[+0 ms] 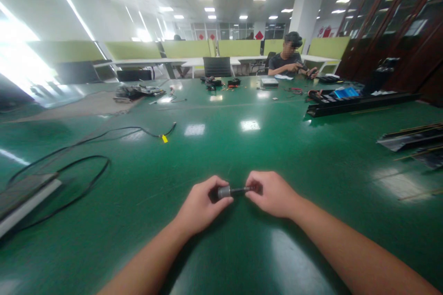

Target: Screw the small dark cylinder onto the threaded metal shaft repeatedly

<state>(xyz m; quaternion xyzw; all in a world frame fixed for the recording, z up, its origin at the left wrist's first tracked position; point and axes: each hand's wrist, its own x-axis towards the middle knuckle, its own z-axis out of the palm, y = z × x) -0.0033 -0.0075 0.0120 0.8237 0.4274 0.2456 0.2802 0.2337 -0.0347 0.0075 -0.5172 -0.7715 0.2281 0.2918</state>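
Note:
My left hand [204,205] grips a short grey metal cylinder [224,191] between thumb and fingers, low in the middle of the view. From the cylinder's right end a thin dark shaft [238,190] runs across to my right hand [268,192]. The fingertips of my right hand are pinched on the far end of the shaft, and part of that end is hidden by them. Both hands are over the glossy green table [221,152].
A black cable [100,136] with a yellow tag [164,138] lies at the left, near a flat device [29,198]. Black metal channels [360,103] are at the right. Across the table sits a person [285,60], with electronic parts [133,92] at the far left.

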